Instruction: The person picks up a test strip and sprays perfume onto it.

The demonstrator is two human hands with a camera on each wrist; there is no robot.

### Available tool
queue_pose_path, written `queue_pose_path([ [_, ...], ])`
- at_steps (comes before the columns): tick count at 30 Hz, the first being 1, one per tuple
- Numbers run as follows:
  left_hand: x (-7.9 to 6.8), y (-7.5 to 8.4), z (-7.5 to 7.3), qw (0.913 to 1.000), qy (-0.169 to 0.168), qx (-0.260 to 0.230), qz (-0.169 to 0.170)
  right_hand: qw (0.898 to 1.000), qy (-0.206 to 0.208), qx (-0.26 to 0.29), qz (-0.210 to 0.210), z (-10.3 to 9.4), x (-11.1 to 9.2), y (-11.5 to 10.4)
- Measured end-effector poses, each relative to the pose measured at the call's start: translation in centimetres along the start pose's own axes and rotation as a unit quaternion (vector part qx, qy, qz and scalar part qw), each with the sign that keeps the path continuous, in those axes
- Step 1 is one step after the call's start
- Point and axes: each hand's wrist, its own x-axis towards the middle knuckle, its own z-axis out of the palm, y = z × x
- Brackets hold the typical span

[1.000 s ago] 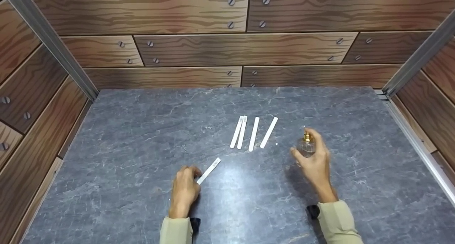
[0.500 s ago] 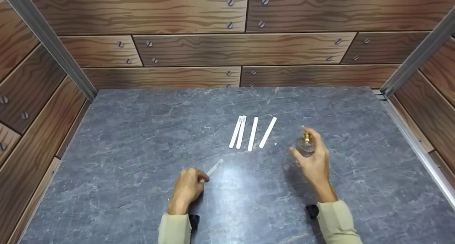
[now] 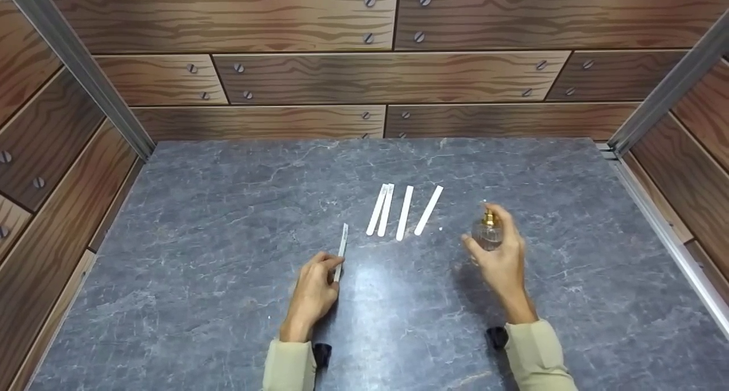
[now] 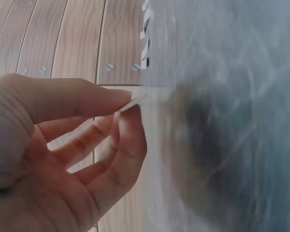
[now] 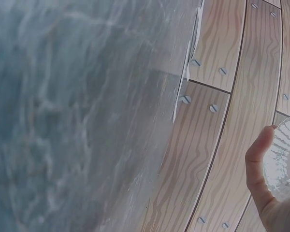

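My left hand (image 3: 313, 291) pinches a narrow white perfume test strip (image 3: 343, 240) low over the table, left of the middle. The strip's printed end points away from me. In the left wrist view, thumb and index finger meet on the strip (image 4: 134, 102), seen almost edge-on. On the right, my right hand (image 3: 504, 260) holds a clear glass perfume bottle (image 3: 487, 234) with a gold spray neck. The index finger lies at the top of the sprayer, and the thumb is at the lower side. The right wrist view shows the bottle's ribbed glass base (image 5: 282, 164).
Several white test strips lie side by side between the hands and farther back, among them a slanted strip (image 3: 429, 210) at the right. Small white specks dot the grey marbled table (image 3: 228, 209). Wood-patterned walls (image 3: 307, 78) and metal posts frame the table.
My left hand has moved forward and a little right; its strip has swung from a rightward slant to pointing nearly straight away from me. My right hand and the bottle have barely moved.
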Motion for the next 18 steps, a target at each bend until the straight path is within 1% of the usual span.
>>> queue_pose_path([
  [3, 0.2, 0.3, 0.3, 0.9999, 0.005, -0.011, 0.005, 1.0, -0.001, 0.007, 0.012, -0.1, 0.0, 0.0],
  [6, 0.5, 0.7, 0.5, 0.9998, 0.003, -0.021, -0.002, 1.0, 0.004, 0.007, 0.019, -0.1, 0.0, 0.0],
  [12, 0.8, 1.8, 1.2, 0.9994, -0.002, -0.025, -0.024, 0.999, 0.037, -0.01, 0.004, 0.0, -0.1, 0.0],
  [15, 0.9, 2.3, 1.6, 0.9993, 0.004, -0.028, -0.023, 0.999, 0.053, -0.011, 0.0, 0.1, -0.2, 0.2],
  [18, 1.1, 2.9, 2.0, 0.9991, 0.011, -0.036, -0.022, 0.998, 0.057, -0.009, -0.003, 0.1, -0.2, 0.3],
])
